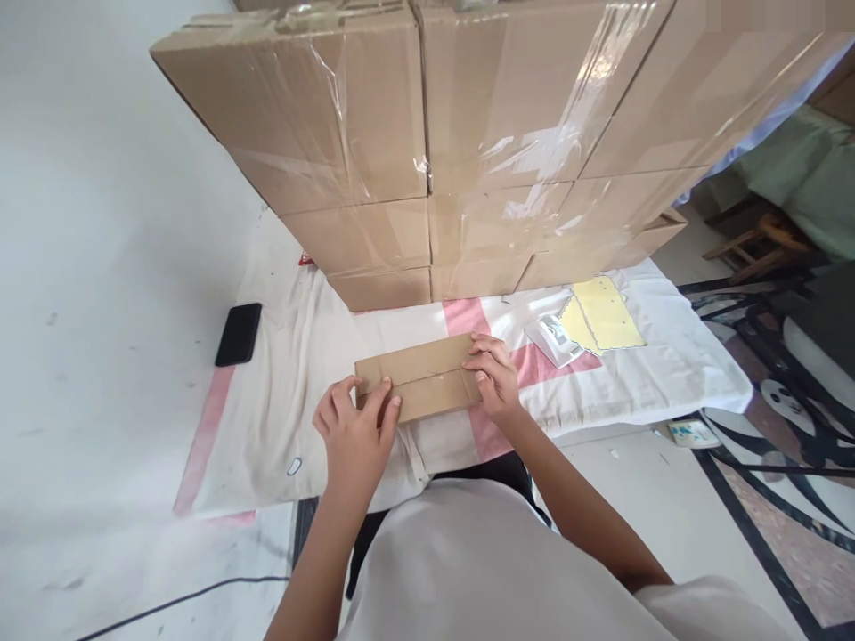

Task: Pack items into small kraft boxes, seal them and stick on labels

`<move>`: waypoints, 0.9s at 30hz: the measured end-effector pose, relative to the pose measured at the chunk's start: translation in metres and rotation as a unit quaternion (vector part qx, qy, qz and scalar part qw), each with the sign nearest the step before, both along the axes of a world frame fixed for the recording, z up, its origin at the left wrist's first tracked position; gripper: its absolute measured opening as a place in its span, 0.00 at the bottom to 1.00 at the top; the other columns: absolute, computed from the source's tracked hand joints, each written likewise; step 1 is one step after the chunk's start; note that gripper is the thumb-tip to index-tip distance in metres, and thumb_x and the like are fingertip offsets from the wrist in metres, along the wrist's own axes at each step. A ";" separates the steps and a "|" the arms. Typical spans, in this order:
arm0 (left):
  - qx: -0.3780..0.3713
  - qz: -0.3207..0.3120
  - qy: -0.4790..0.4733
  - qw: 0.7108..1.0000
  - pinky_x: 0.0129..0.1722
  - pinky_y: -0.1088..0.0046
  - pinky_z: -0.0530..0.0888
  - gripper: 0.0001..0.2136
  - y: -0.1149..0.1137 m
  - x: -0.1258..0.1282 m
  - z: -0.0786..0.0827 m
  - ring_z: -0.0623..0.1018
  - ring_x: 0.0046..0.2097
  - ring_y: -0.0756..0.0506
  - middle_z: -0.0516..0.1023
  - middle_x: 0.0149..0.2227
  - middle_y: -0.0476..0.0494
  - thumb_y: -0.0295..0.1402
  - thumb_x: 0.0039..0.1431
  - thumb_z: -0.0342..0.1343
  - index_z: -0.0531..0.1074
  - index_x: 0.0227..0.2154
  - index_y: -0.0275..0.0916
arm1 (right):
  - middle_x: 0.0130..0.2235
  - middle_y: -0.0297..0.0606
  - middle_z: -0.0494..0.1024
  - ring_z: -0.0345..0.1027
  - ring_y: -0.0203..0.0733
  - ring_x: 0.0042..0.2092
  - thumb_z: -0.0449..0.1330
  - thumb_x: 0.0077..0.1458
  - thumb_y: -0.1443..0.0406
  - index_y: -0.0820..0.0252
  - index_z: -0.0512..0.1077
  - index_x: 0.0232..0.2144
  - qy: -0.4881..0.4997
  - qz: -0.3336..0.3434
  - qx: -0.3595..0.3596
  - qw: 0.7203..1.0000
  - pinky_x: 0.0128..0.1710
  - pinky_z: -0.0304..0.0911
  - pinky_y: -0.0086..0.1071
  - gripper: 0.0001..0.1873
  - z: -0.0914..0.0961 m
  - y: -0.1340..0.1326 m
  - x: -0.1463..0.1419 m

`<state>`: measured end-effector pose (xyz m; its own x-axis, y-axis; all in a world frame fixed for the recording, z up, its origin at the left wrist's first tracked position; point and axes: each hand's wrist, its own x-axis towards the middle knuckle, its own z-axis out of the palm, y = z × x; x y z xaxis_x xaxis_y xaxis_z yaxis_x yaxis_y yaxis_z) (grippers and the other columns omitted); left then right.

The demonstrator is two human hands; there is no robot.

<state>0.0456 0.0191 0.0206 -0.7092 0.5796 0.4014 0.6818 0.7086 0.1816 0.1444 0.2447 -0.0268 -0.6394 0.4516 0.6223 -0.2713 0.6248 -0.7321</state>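
A small, flat cardboard box (420, 378) lies on the cloth-covered table in front of me, a seam running along its upper face. My left hand (354, 423) grips its left end, with fingertips on the top and near edge. At the opposite end, my right hand (495, 378) has its fingers curled over the side and its thumb close to the seam. The underside of the box is hidden.
Large taped cartons (374, 116) are stacked behind the box. A black phone (239, 334) lies to the left. On the right are yellow paper pieces (607, 313) and a white printed packet (556, 340). A white, pink-striped cloth (287, 401) covers the table.
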 end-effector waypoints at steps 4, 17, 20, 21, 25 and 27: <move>-0.036 0.000 0.006 0.999 0.57 0.46 0.65 0.16 -0.001 0.003 0.004 0.66 0.58 0.30 0.69 0.55 0.31 0.42 0.68 0.53 0.80 0.51 0.44 | 0.45 0.43 0.71 0.67 0.54 0.57 0.52 0.66 0.63 0.54 0.76 0.37 -0.005 0.007 0.007 1.000 0.61 0.64 0.57 0.12 -0.001 0.001 0.000; -0.049 -0.070 -0.018 0.996 0.63 0.45 0.58 0.24 0.019 0.037 -0.005 0.67 0.63 0.30 0.71 0.63 0.32 0.42 0.66 0.54 0.69 0.63 0.43 | 0.54 0.46 0.74 0.64 0.51 0.65 0.49 0.70 0.60 0.55 0.76 0.45 -0.054 0.023 -0.018 0.998 0.65 0.62 0.50 0.16 0.007 -0.007 0.019; -0.045 -0.064 -0.012 0.997 0.62 0.45 0.59 0.24 0.023 0.031 -0.009 0.67 0.62 0.30 0.72 0.62 0.32 0.42 0.67 0.53 0.69 0.63 0.43 | 0.52 0.45 0.77 0.70 0.49 0.59 0.51 0.68 0.60 0.55 0.75 0.46 -0.056 -0.029 -0.038 0.997 0.61 0.64 0.47 0.14 0.007 0.016 0.044; -0.043 -0.065 -0.007 0.997 0.62 0.45 0.59 0.23 0.024 0.027 -0.010 0.67 0.61 0.30 0.72 0.62 0.33 0.43 0.67 0.53 0.69 0.62 0.43 | 0.50 0.45 0.78 0.71 0.49 0.56 0.51 0.67 0.59 0.56 0.75 0.45 -0.061 -0.086 -0.058 0.993 0.59 0.65 0.46 0.14 0.007 0.030 0.055; -0.040 -0.078 0.010 0.996 0.61 0.45 0.60 0.23 0.029 0.009 -0.015 0.67 0.61 0.29 0.72 0.62 0.31 0.43 0.66 0.53 0.70 0.62 0.43 | 0.50 0.47 0.76 0.68 0.50 0.55 0.50 0.63 0.56 0.59 0.75 0.42 -0.170 -0.287 -0.176 0.926 0.57 0.64 0.43 0.18 0.002 0.100 0.095; -0.043 -0.079 0.007 0.996 0.61 0.45 0.60 0.23 0.033 0.000 -0.014 0.67 0.61 0.29 0.71 0.62 0.31 0.43 0.66 0.54 0.70 0.62 0.42 | 0.47 0.47 0.77 0.69 0.50 0.51 0.49 0.63 0.54 0.60 0.76 0.38 -0.225 -0.288 -0.221 0.904 0.53 0.65 0.42 0.20 0.001 0.131 0.109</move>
